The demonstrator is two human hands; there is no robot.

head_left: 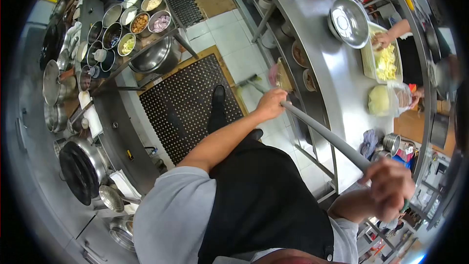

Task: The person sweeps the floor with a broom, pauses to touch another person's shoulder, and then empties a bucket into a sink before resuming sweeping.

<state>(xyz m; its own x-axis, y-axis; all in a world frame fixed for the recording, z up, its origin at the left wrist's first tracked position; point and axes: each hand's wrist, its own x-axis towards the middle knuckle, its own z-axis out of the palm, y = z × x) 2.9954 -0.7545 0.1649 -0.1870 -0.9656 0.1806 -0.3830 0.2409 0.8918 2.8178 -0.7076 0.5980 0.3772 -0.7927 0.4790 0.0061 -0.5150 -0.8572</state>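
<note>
My left hand (pixel 271 104) is wrapped round the lower part of the grey handle of a broom (pixel 327 134). Higher up, near the handle's top end, my right hand (pixel 390 186) is closed on it, a little blurred. The handle slants down across the front of the steel counter toward the floor. At its far end a small greenish head (pixel 248 80) shows by the edge of the black rubber mat (pixel 188 102), partly hard to make out.
The steel counter (pixel 312 34) holds metal bowls (pixel 348 21) and a tray of shredded yellow vegetable (pixel 386 63), with a co-worker's hand in it. That person's other hand is at a plastic bag (pixel 399 99). At left, several filled pots (pixel 140 22) stand beside the stove (pixel 122 132).
</note>
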